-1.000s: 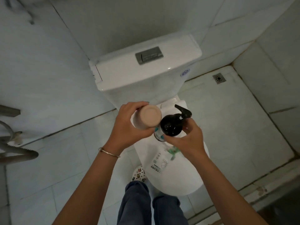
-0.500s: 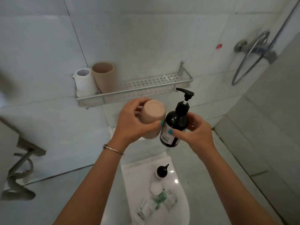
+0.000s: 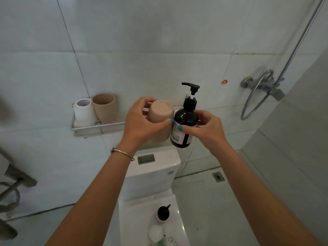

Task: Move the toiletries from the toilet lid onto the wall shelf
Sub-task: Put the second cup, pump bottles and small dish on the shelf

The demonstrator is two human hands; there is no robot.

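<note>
While the left hand (image 3: pixel 142 121) wraps the light, rigid beige cup (image 3: pixel 160 114) and the right hand (image 3: pixel 204 126) grips the heavier, slick pump bottle (image 3: pixel 184 125) mid-body, the wall shelf (image 3: pixel 99 125) waits just behind them.

Shower mixer (image 3: pixel 260 84) w/ hose on wall at right, floor drain (image 3: pixel 218 177) below.

Glossy dark pump bottle (image 3: pixel 184 125); matt beige cup (image 3: pixel 160 114); shiny metal shelf (image 3: pixel 99 125); tiles (image 3: pixel 159 41) probably glazed.
</note>
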